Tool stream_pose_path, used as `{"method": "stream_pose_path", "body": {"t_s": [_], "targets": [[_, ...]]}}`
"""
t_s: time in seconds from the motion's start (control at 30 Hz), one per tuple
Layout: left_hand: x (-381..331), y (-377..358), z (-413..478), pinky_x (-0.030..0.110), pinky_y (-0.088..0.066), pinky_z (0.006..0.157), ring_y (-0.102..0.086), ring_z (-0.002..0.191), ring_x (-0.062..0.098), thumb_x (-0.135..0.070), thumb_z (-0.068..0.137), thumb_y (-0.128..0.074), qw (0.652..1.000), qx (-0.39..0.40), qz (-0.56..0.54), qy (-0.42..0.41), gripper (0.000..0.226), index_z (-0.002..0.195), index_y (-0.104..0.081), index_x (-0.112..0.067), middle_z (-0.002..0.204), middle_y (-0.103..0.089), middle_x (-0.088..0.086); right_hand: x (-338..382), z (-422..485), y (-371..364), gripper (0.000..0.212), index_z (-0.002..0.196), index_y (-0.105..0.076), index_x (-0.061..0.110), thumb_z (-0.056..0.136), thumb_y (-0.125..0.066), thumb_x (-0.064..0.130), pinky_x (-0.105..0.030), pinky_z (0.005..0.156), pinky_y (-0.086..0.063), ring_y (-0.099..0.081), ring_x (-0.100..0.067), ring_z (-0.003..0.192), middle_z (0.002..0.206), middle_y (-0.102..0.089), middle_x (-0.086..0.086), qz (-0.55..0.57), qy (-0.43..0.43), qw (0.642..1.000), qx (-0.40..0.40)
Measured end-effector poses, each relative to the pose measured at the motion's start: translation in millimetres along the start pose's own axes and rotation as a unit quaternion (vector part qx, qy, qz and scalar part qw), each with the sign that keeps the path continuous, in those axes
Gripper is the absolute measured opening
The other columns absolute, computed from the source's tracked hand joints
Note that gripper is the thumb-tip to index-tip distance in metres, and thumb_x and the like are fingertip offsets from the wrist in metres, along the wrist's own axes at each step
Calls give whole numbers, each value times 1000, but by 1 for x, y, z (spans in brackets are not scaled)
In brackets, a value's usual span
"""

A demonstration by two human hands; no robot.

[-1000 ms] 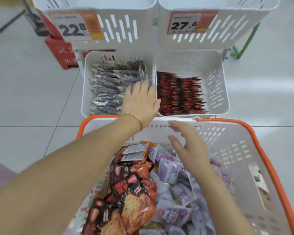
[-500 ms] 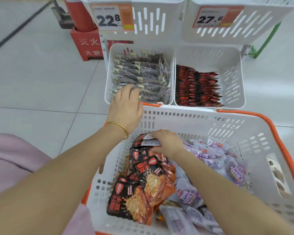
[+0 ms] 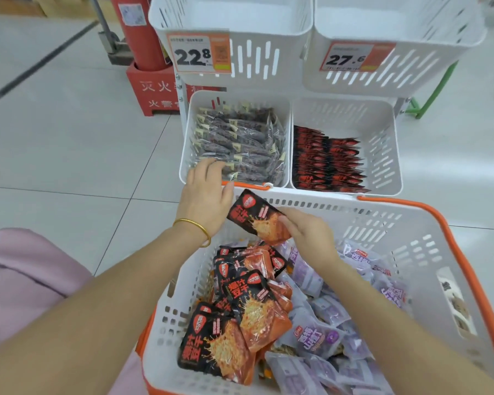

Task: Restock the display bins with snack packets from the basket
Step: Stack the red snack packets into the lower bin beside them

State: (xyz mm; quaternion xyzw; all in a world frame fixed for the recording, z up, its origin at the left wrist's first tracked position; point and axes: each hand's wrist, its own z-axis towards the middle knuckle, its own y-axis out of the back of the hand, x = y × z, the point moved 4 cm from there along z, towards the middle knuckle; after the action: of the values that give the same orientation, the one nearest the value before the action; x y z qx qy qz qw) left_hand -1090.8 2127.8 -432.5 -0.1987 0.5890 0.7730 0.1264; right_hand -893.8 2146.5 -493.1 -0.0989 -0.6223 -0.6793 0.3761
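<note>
Tiled shop floor: one packet lifted clear of the basket

Pale floor tiles (image 3: 69,143) spread beyond the white basket (image 3: 382,223), and a red fire extinguisher (image 3: 137,32) stands beyond it to the left. Half a second ago the right hand (image 3: 308,238) was down among the packets in the basket. Now it pinches a red-and-black snack packet (image 3: 254,218), raised just above the basket's far rim. The left hand (image 3: 206,201) has stayed beyond that rim, fingers loosely spread on the grey packets (image 3: 240,143) in the left bin (image 3: 187,132). Just beyond the basket's far right edge, the right bin (image 3: 388,143) holds matching red-and-black packets (image 3: 325,166), so the lifted one probably belongs there. Purple packets (image 3: 320,337) and more red ones remain in the basket.
</note>
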Motion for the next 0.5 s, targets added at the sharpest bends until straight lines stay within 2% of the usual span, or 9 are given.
{"method": "stream_pose_path", "body": {"t_s": [0.03,0.1,0.13,0.2,0.27,0.33,0.37,0.43,0.5], "targets": [[-4,1,0,33,-23,109,-30,131,27,-23,96,-46,999,-1,-43,20,45,136,-39,-4,141,-37,13,2,-3,12,24,111,-67,10,98,-48,15,-23,59,-46,-62,-9,65,76,-67,0,116,-62,991,2],[-16,0,-1,35,-26,111,-33,131,24,-32,95,-48,985,25,-157,71,54,140,-33,-7,143,-36,11,10,-10,31,22,98,-66,4,98,-44,8,-13,50,-44,-62,-2,55,67,-65,2,331,-161,930,-14],[-26,-2,-2,38,-29,110,-36,131,22,-36,94,-50,969,54,-220,97,60,143,-29,-9,144,-35,10,15,-13,39,23,94,-65,7,98,-43,6,-12,47,-44,-62,-1,53,67,-65,2,398,-185,898,-26],[-49,-7,-7,38,-35,108,-40,128,18,-42,89,-56,931,122,-317,135,72,145,-20,-13,144,-34,4,26,-17,48,21,94,-63,13,99,-43,8,-14,47,-45,-62,-1,56,73,-65,1,478,-197,855,-37],[-69,-12,-12,28,-38,101,-45,121,13,-39,85,-63,905,173,-361,143,70,138,-24,-16,131,-42,-3,33,-20,52,19,99,-62,13,99,-43,10,-18,48,-47,-61,-4,59,79,-64,-2,520,-187,833,-28],[-80,-16,-13,26,-45,89,-56,106,12,-27,81,-71,891,174,-395,138,57,123,-34,-18,118,-55,-2,34,-22,58,18,98,-61,18,99,-44,10,-21,49,-49,-61,-6,62,81,-62,-2,510,-183,840,-22],[-83,-17,-12,26,-47,86,-59,101,12,-22,80,-74,891,163,-403,133,54,120,-38,-17,115,-59,1,31,-21,63,18,97,-62,22,97,-48,11,-22,51,-49,-61,-7,64,82,-61,-1,475,-189,859,-24],[-86,-16,-7,19,-48,80,-61,98,12,-12,77,-75,902,152,-393,99,58,124,-41,-12,110,-61,1,21,-16,79,19,103,-61,29,91,-59,13,-24,58,-49,-61,-11,74,85,-60,1,392,-205,896,-37],[-94,-17,-5,7,-44,75,-59,93,4,-3,76,-73,915,176,-361,42,71,135,-34,-14,107,-58,-8,10,-6,99,43,121,-52,29,84,-68,14,-28,67,-52,-63,-13,88,97,-64,5,395,-203,895,-47]]}}
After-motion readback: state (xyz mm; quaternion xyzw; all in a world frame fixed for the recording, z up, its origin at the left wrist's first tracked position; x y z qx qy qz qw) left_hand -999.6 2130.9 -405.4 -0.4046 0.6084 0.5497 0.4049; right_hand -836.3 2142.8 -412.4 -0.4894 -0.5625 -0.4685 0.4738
